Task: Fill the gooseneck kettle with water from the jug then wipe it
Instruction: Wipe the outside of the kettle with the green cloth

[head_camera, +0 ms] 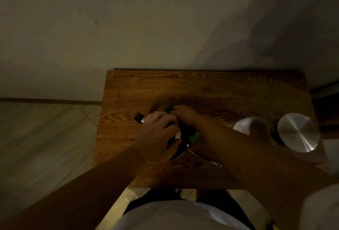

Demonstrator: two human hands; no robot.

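Left hand [157,134] grips the kettle [178,153] handle steady while right hand [183,113], clutching a green cloth [194,136], should wipe firmly around the body.

— What is worn on the upper body?

— A white top [176,217] is seen at the bottom edge, with a short white sleeve [319,209] on the right arm.

— And the arms?

— Both forearms are left bare; no watch, ring or band can be made out on the left hand [157,136] or the right hand [183,114] in the dim light.

— Below the top?

— Dark legwear [220,200] is glimpsed; its kind cannot be told.
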